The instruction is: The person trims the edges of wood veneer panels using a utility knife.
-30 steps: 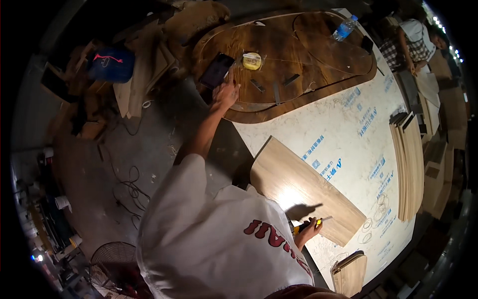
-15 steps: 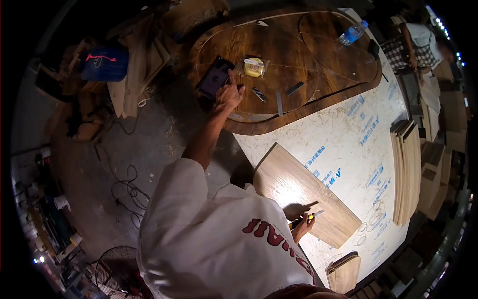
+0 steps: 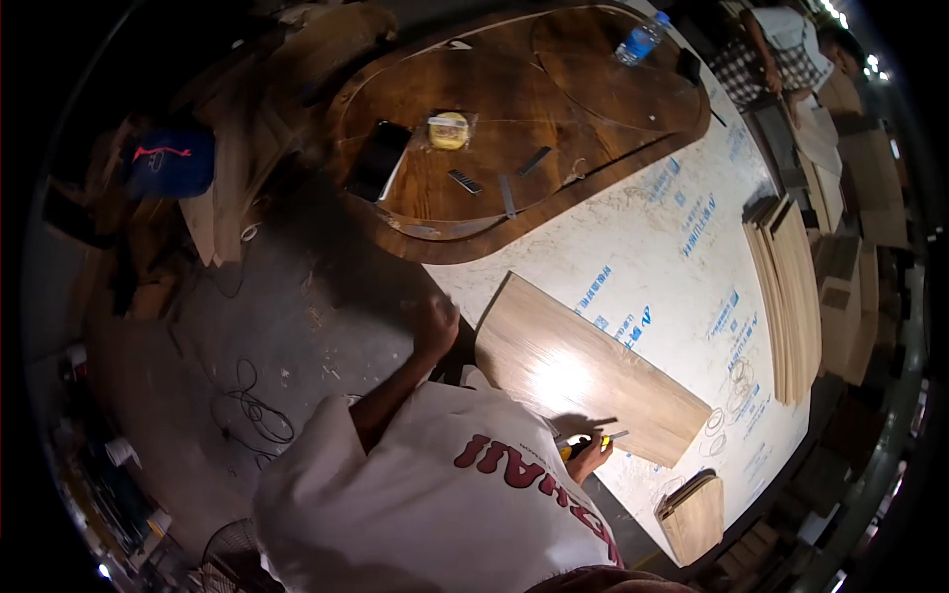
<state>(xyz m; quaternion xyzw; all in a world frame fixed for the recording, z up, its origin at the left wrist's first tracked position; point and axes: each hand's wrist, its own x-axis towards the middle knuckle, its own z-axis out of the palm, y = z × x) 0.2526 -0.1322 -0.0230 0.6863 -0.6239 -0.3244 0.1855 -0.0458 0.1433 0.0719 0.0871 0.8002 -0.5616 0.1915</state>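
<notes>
My right hand is closed around a yellow and black utility knife, its blade pointing right over the near end of a wood-grain board. The board lies flat on a pale printed sheet, with a bright patch of light on it. Left of the board's far end, my left hand is in the air, smeared by motion, so its fingers cannot be made out. Beyond it, a dark tablet rests on a brown wooden tabletop panel, beside a yellow roll in clear plastic.
Several thin dark strips, among them a segmented blade, lie on the brown panel near a water bottle. Stacked boards stand at the right; smaller pieces sit near me. A cable coils on the floor. Another person is at far right.
My left hand has left the tablet and drawn back toward me. The tablet's screen has gone dark. My right hand keeps the knife over the board; the view has shifted slightly.
</notes>
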